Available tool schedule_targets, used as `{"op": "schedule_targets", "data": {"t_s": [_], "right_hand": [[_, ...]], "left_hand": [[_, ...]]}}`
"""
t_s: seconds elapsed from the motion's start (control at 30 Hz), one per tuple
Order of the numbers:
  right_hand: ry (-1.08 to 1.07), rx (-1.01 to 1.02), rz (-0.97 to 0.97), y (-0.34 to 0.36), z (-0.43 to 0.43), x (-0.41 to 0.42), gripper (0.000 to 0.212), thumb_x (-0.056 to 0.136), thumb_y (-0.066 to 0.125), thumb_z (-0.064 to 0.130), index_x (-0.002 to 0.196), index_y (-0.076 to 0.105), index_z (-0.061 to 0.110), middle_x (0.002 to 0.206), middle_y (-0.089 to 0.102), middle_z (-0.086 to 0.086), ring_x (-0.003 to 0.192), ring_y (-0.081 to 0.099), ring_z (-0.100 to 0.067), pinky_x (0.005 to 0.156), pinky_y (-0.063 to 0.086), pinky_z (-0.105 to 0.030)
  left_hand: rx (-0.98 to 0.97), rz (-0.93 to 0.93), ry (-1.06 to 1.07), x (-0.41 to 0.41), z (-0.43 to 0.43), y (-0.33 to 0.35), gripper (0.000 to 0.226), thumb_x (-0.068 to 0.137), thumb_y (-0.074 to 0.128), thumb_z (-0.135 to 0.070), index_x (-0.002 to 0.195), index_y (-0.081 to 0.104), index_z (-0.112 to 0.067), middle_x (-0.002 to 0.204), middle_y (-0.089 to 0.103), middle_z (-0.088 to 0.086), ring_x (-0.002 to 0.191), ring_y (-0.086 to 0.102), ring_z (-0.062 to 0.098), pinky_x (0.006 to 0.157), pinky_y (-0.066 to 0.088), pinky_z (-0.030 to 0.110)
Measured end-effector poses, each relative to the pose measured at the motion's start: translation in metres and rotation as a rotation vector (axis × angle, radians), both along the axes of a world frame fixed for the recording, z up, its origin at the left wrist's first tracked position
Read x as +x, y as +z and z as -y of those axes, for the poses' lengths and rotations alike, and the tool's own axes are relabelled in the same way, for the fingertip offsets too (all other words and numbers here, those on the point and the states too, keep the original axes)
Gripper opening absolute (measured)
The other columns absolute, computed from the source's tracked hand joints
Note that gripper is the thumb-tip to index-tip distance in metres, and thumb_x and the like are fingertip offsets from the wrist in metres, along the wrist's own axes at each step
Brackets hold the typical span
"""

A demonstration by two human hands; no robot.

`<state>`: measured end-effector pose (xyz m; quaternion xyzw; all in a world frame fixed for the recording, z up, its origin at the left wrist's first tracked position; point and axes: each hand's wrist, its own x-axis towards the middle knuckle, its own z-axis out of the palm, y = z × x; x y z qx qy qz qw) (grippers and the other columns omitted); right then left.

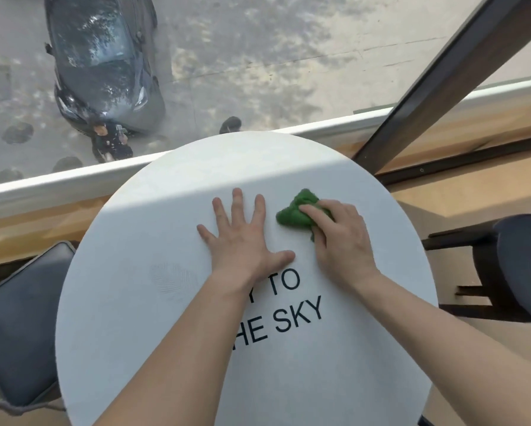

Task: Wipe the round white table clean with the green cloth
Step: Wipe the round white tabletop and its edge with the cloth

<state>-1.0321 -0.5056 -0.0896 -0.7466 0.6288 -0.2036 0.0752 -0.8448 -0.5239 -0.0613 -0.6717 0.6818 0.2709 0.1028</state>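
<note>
Head-camera view looks down on the round white table, with both bare forearms reaching over it. The left hand lies flat on the tabletop, palm down, fingers spread and holding nothing. Just to the right of it, thumb side, the right hand is curled over the green cloth and presses the bunched fabric onto the table; the index finger lies across the top of the cloth, and most of the green wad sticks out past the fingertips and toward the left hand. The cloth and the left hand's index finger are close but apart.

Behind both wrists, toward the person, black printed lettering reads in part "TO" and "HE SKY"; the left forearm covers its beginning. A faint grey leaf-like mark sits on the tabletop to the left of the left wrist. Beyond the fingertips, a band of sunlight falls across the far part of the table.

Left of the left arm, below the table edge, is a dark cushioned chair seat. Right of the right arm stands a black stool. Past the table's far edge a window sill runs across, and through the glass a dark car stands on the pavement below.
</note>
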Motion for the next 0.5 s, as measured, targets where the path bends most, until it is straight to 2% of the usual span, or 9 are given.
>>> {"op": "schedule_targets", "data": {"t_s": [0.07, 0.1, 0.23, 0.3, 0.4, 0.5], "right_hand": [[0.154, 0.019, -0.011, -0.001, -0.014, -0.019, 0.037, 0.089, 0.056, 0.014, 0.124, 0.067, 0.023, 0.117, 0.062, -0.003, 0.101, 0.055, -0.031, 0.081, 0.048, -0.044], [0.158, 0.013, -0.025, -0.001, 0.0, -0.03, 0.037, 0.09, 0.054, 0.015, 0.124, 0.067, 0.024, 0.116, 0.061, -0.004, 0.099, 0.055, -0.033, 0.081, 0.048, -0.046], [-0.209, -0.015, -0.001, 0.0, 0.068, -0.038, 0.039, 0.089, 0.056, 0.007, 0.124, 0.066, 0.021, 0.117, 0.058, -0.011, 0.095, 0.049, -0.039, 0.081, 0.047, -0.052], [-0.241, 0.01, 0.037, 0.001, 0.048, -0.023, 0.04, 0.088, 0.056, 0.005, 0.124, 0.066, 0.02, 0.117, 0.057, -0.012, 0.097, 0.049, -0.038, 0.082, 0.047, -0.052], [-0.081, 0.016, 0.062, -0.004, -0.042, -0.003, 0.039, 0.087, 0.054, 0.009, 0.123, 0.066, 0.019, 0.115, 0.058, -0.008, 0.095, 0.052, -0.034, 0.079, 0.048, -0.048], [0.108, 0.066, 0.072, -0.003, -0.097, -0.009, 0.038, 0.089, 0.05, 0.015, 0.123, 0.067, 0.019, 0.113, 0.061, -0.005, 0.093, 0.054, -0.031, 0.077, 0.048, -0.046]], "left_hand": [[-0.036, 0.006, 0.002, 0.001, -0.003, -0.004, 0.124, 0.061, 0.059, -0.083, 0.153, -0.011, -0.038, 0.16, -0.027, -0.002, 0.145, -0.027, 0.035, 0.111, 0.0, 0.07], [-0.044, 0.007, 0.009, 0.001, -0.003, -0.005, 0.126, 0.06, 0.061, -0.083, 0.153, -0.011, -0.039, 0.16, -0.027, -0.002, 0.145, -0.027, 0.035, 0.111, 0.0, 0.07], [-0.06, 0.015, 0.038, 0.001, -0.003, -0.008, 0.125, 0.06, 0.064, -0.083, 0.153, -0.008, -0.04, 0.161, -0.024, -0.003, 0.146, -0.025, 0.033, 0.112, 0.0, 0.069], [-0.069, 0.022, 0.045, 0.002, -0.005, -0.008, 0.123, 0.059, 0.063, -0.083, 0.153, -0.005, -0.041, 0.162, -0.021, -0.005, 0.147, -0.022, 0.03, 0.114, 0.001, 0.066], [-0.153, 0.035, 0.092, 0.003, -0.018, -0.008, 0.112, 0.064, 0.059, -0.084, 0.153, 0.007, -0.04, 0.164, -0.006, -0.002, 0.15, -0.008, 0.03, 0.117, 0.008, 0.058], [-0.346, 0.038, 0.19, -0.005, -0.053, -0.009, 0.087, 0.075, 0.058, -0.074, 0.147, 0.036, -0.028, 0.157, 0.024, 0.006, 0.14, 0.022, 0.032, 0.113, 0.027, 0.046]]}}
